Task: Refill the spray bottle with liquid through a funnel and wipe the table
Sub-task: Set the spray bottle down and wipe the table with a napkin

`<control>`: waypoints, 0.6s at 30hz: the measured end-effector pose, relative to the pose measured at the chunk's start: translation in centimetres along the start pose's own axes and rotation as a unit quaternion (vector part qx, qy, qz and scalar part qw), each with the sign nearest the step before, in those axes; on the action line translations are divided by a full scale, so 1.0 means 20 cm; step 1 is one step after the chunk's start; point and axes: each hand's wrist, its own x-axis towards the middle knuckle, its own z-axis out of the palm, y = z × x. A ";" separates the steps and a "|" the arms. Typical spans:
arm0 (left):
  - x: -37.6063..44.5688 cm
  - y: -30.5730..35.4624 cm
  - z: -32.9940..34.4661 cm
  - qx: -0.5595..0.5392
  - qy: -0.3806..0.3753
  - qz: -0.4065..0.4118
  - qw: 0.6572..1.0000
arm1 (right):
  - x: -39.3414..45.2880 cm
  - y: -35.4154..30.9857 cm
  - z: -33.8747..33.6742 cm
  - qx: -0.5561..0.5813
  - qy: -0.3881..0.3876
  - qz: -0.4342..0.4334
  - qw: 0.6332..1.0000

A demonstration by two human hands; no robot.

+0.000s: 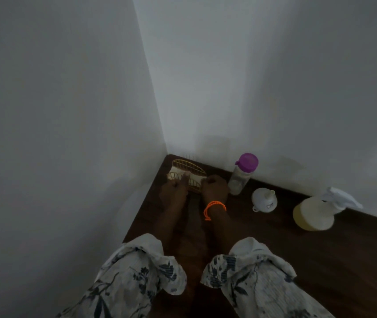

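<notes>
A dark wooden surface [320, 260] fills the lower right, tucked into a corner of white walls [68, 88]. At the corner stands a gold wire holder [188, 167] with white napkins [176, 175]. Left hand [175, 188] and right hand [214, 187] both have a curled grip pinching the napkins. Rightward along the wall stand a purple-lidded bottle [242, 175], a white funnel [264, 199] and the spray bottle [316, 212], lower right.

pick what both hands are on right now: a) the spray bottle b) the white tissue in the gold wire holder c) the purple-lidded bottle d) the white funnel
b: the left hand and right hand both pinch the white tissue in the gold wire holder at the table's corner, while the spray bottle, white funnel and purple-lidded bottle stand untouched to the right.
</notes>
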 end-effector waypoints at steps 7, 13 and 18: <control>0.10 -0.08 0.01 0.011 -0.016 -0.025 1.000 | -0.18 -0.07 -0.12 0.064 0.054 -0.112 0.990; -0.10 -0.04 0.04 -0.043 -0.058 -0.104 0.992 | -0.39 -0.03 -0.37 0.075 0.103 -0.148 0.981; -0.51 -0.20 0.07 0.004 -0.145 -0.048 0.988 | -0.56 0.09 -0.59 0.118 0.120 -0.040 0.985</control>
